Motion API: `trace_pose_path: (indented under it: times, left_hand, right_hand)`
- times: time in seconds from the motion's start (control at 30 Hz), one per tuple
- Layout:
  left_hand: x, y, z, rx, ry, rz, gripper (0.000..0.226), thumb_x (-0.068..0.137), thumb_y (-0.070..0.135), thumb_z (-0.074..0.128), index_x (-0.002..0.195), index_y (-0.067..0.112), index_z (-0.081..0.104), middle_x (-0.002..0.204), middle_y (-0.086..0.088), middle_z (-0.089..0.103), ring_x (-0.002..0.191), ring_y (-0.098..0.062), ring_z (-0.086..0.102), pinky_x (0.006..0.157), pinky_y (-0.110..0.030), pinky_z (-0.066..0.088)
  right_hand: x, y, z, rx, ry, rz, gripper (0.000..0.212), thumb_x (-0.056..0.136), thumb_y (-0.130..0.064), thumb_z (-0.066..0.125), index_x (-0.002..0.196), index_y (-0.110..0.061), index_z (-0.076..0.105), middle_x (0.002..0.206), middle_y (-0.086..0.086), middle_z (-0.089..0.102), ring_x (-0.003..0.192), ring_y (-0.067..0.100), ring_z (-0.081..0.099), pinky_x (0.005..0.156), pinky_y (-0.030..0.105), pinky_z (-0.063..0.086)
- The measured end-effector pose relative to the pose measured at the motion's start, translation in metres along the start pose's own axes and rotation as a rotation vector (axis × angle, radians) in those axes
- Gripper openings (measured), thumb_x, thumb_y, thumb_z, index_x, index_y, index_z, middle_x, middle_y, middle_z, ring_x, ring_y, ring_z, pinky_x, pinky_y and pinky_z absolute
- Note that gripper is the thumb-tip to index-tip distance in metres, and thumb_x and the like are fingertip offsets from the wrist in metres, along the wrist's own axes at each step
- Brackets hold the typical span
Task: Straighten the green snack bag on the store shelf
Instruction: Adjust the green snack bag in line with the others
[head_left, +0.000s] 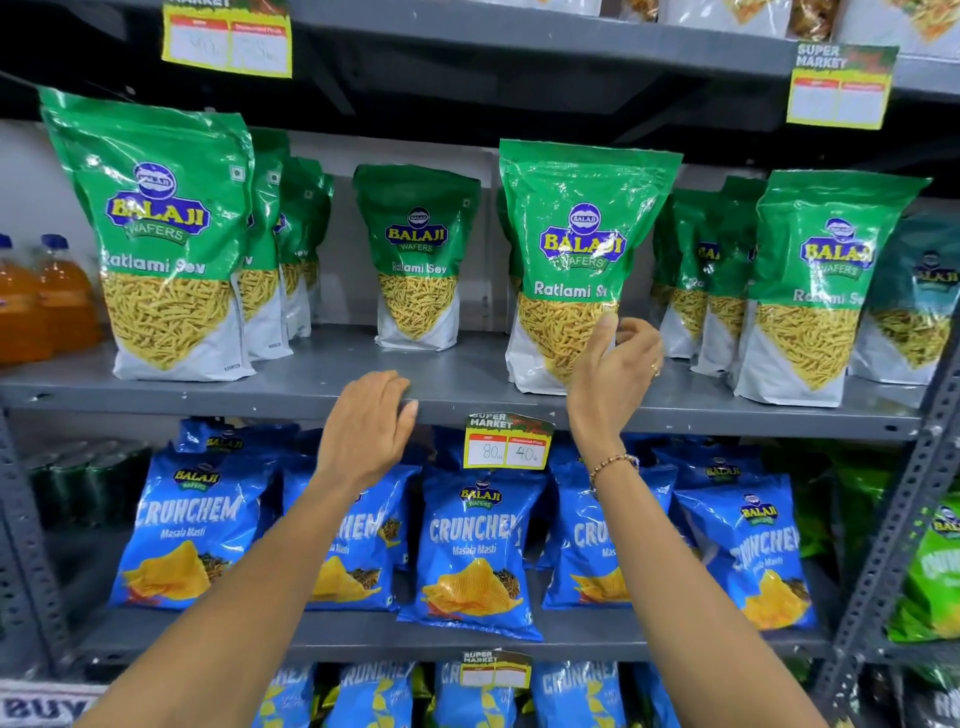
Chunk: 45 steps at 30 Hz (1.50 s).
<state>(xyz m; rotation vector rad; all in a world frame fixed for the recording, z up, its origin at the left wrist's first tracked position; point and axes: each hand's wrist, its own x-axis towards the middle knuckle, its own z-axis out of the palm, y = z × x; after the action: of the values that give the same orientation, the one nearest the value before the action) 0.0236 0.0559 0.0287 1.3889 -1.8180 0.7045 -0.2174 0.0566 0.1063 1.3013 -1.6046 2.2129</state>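
While our left hand (366, 426) rests flat and open on the front lip of the shelf (291, 384), holding nothing, the work sits to its right. The green bag (576, 260) stands there near the shelf's front edge, forward of the bags behind it, its long axis upright but leaning a little to the left. Our right hand (615, 364) is the nearer one: it is up against the bag's lower right side, thumb touching the film, fingers curled loosely behind; whether that grip has actually closed on the bag we cannot tell. We judge the next move is a small turn and push from that side. The shelf is smooth grey metal, bare to the bag's left, crowded with more bags (800, 291) just to its right.
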Motion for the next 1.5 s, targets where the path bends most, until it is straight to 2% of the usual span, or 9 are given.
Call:
trace_pose_path:
  times: [0.1, 0.23, 0.33, 0.5, 0.6, 0.73, 0.9, 1.07, 1.5]
  left_hand:
    - [-0.004, -0.039, -0.013, 0.021, 0.042, -0.067, 0.044, 0.098, 0.035, 0.032, 0.111, 0.001, 0.056, 0.108, -0.017, 0.06, 0.103, -0.034, 0.054, 0.093, -0.044, 0.038]
    - [-0.015, -0.092, -0.026, 0.125, 0.111, -0.101, 0.042, 0.099, 0.034, 0.032, 0.109, 0.002, 0.057, 0.11, -0.017, 0.061, 0.104, -0.035, 0.052, 0.09, -0.043, 0.035]
    - [-0.026, -0.118, -0.029, 0.154, 0.14, -0.084, 0.041, 0.1, 0.034, 0.032, 0.109, 0.002, 0.057, 0.109, -0.017, 0.061, 0.104, -0.034, 0.051, 0.09, -0.043, 0.036]
    - [-0.035, -0.128, -0.021, 0.111, 0.161, -0.083, 0.044, 0.099, 0.035, 0.032, 0.112, 0.001, 0.057, 0.108, -0.019, 0.061, 0.101, -0.037, 0.054, 0.093, -0.046, 0.034]
    - [-0.033, -0.13, -0.013, 0.123, 0.245, -0.06, 0.038, 0.097, 0.031, 0.037, 0.108, 0.001, 0.058, 0.103, -0.019, 0.062, 0.095, -0.033, 0.048, 0.087, -0.043, 0.033]
    - [-0.031, -0.137, 0.001, 0.159, 0.416, 0.01, 0.037, 0.097, 0.029, 0.038, 0.104, 0.001, 0.061, 0.101, -0.019, 0.065, 0.093, -0.031, 0.047, 0.084, -0.043, 0.035]
    - [-0.028, -0.143, 0.012, 0.186, 0.564, 0.071, 0.035, 0.096, 0.029, 0.039, 0.102, 0.003, 0.062, 0.098, -0.017, 0.068, 0.09, -0.031, 0.049, 0.082, -0.042, 0.037]
    - [-0.023, -0.145, 0.019, 0.201, 0.636, 0.089, 0.04, 0.098, 0.031, 0.034, 0.098, 0.004, 0.064, 0.096, -0.015, 0.07, 0.085, -0.031, 0.055, 0.079, -0.041, 0.039]
    - [-0.026, -0.143, 0.015, 0.154, 0.604, 0.07, 0.033, 0.097, 0.028, 0.038, 0.099, 0.005, 0.062, 0.097, -0.014, 0.069, 0.093, -0.027, 0.05, 0.086, -0.04, 0.038]
  right_hand:
    - [-0.015, -0.021, 0.007, 0.126, 0.014, -0.196, 0.022, 0.098, -0.023, 0.04, 0.095, -0.005, 0.052, 0.091, 0.005, 0.052, 0.082, 0.014, 0.04, 0.069, 0.019, 0.028]
    - [-0.038, -0.047, 0.043, 0.084, -0.329, -0.42, 0.018, 0.095, -0.017, 0.046, 0.088, -0.005, 0.057, 0.084, 0.004, 0.057, 0.077, 0.022, 0.05, 0.067, 0.026, 0.035]
    - [-0.048, -0.06, 0.089, -0.066, -0.596, -0.297, 0.018, 0.092, -0.016, 0.048, 0.098, -0.002, 0.059, 0.102, 0.015, 0.06, 0.094, 0.031, 0.057, 0.078, 0.038, 0.046]
    - [-0.053, -0.07, 0.164, -0.27, -0.822, -0.153, 0.043, 0.091, -0.021, 0.052, 0.121, 0.009, 0.047, 0.124, 0.027, 0.051, 0.115, 0.038, 0.05, 0.095, 0.039, 0.043]
    - [-0.051, -0.071, 0.196, -0.232, -0.815, 0.052, 0.082, 0.087, -0.04, 0.062, 0.142, 0.006, 0.022, 0.145, 0.025, 0.028, 0.136, 0.039, 0.028, 0.11, 0.04, 0.029]
    - [-0.043, -0.079, 0.227, -0.202, -0.765, 0.263, 0.123, 0.072, -0.049, 0.075, 0.148, 0.005, -0.004, 0.155, 0.023, 0.007, 0.144, 0.036, 0.011, 0.117, 0.043, 0.015]
    - [-0.044, -0.07, 0.255, -0.23, -0.664, 0.393, 0.109, 0.082, -0.038, 0.071, 0.149, 0.002, -0.004, 0.155, 0.02, 0.014, 0.143, 0.036, 0.019, 0.114, 0.047, 0.02]
    - [-0.047, -0.064, 0.262, -0.308, -0.656, 0.313, 0.116, 0.063, -0.035, 0.086, 0.143, 0.004, 0.012, 0.144, 0.023, 0.029, 0.132, 0.04, 0.037, 0.104, 0.046, 0.037]
    - [-0.063, -0.081, 0.228, -0.28, -0.72, 0.275, 0.115, 0.064, -0.035, 0.086, 0.143, 0.001, 0.01, 0.146, 0.022, 0.022, 0.134, 0.039, 0.033, 0.106, 0.043, 0.036]
